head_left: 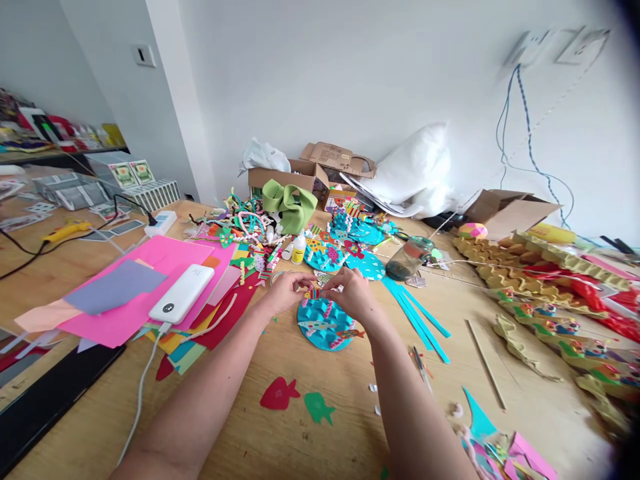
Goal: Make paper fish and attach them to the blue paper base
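Between the fingertips of my left hand point(291, 293) and my right hand point(351, 293) is a small striped paper fish point(315, 293). Both hands pinch it from either side over the far part of a round blue craft base point(311, 339). This base has raised blue paper shapes, pink-and-white twisted stems, a pale spotted fish point(315, 325) and an orange fish point(351, 334). Nearer to me, a red paper fish point(279, 393) and a green paper fish point(319, 407) lie flat on the table. My fingers hide part of the striped fish.
Behind my hands stand a glue bottle point(299, 249), other blue craft bases point(367, 265) and a glass jar point(409, 259). Coloured paper point(125, 320) and a white power bank point(183, 293) lie left. Blue strips point(417, 313), scissors point(421, 365) and egg-carton trays point(500, 280) lie right.
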### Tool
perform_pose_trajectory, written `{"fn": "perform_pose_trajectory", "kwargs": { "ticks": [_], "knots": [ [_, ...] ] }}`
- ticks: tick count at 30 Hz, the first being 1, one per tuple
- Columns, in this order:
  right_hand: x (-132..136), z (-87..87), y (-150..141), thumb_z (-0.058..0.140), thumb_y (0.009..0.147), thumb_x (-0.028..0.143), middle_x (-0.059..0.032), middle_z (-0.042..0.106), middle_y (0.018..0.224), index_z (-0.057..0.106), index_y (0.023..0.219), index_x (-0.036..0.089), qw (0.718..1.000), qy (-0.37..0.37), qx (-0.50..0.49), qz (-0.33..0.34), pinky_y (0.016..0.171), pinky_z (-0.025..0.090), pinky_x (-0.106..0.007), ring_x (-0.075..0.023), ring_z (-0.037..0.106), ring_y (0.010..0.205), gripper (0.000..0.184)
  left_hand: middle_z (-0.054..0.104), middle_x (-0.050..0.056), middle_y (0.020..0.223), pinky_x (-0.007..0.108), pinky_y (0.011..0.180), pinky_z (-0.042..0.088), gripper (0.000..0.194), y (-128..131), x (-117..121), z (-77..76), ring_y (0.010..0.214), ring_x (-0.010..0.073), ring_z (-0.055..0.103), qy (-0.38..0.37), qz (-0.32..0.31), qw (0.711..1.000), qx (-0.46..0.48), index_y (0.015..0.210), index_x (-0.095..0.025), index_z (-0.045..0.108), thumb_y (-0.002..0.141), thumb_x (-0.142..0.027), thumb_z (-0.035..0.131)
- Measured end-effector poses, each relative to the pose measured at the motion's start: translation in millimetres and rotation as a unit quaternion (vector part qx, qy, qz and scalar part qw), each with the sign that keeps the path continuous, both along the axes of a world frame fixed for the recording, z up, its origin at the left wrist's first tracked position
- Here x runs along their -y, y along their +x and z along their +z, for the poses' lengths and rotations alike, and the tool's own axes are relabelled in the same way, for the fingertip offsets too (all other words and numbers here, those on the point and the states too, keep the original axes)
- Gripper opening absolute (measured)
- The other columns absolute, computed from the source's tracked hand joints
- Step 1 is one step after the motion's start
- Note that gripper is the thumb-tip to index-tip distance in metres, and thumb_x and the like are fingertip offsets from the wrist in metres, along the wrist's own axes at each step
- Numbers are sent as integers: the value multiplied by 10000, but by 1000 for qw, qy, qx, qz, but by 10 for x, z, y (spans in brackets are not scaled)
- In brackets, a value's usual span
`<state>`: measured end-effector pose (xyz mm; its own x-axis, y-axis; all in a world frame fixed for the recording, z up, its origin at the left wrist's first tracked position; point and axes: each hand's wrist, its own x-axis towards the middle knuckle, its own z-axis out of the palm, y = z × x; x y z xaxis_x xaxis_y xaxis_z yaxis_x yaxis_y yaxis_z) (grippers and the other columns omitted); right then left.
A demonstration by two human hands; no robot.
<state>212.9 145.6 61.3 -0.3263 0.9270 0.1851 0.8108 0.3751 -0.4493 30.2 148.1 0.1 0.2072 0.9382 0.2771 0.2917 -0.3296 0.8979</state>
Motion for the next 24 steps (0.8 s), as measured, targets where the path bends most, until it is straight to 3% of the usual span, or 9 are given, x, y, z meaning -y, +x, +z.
{"fn": "perform_pose_trajectory", "kwargs": {
  "ticks": [8,24],
  "knots": [
    [-49,-66,-56,701,750,263,-53,652,842,762,733,241,1000,0,15,-3,813,325,-344,-232,514,932,67,726,74,990,228,625,491,408,-98,-37,-50,847,185,656,0,-37,999,0,1022,-180,712,625,-90,748],
    [-23,-124,-124,680,765,277,-48,641,866,758,769,238,1000,-2,21,-19,801,304,-328,-240,494,978,88,719,72,970,246,668,464,402,-144,-32,-69,802,174,618,-13,-41,999,-31,1032,-178,722,632,-166,770]
  ]
}}
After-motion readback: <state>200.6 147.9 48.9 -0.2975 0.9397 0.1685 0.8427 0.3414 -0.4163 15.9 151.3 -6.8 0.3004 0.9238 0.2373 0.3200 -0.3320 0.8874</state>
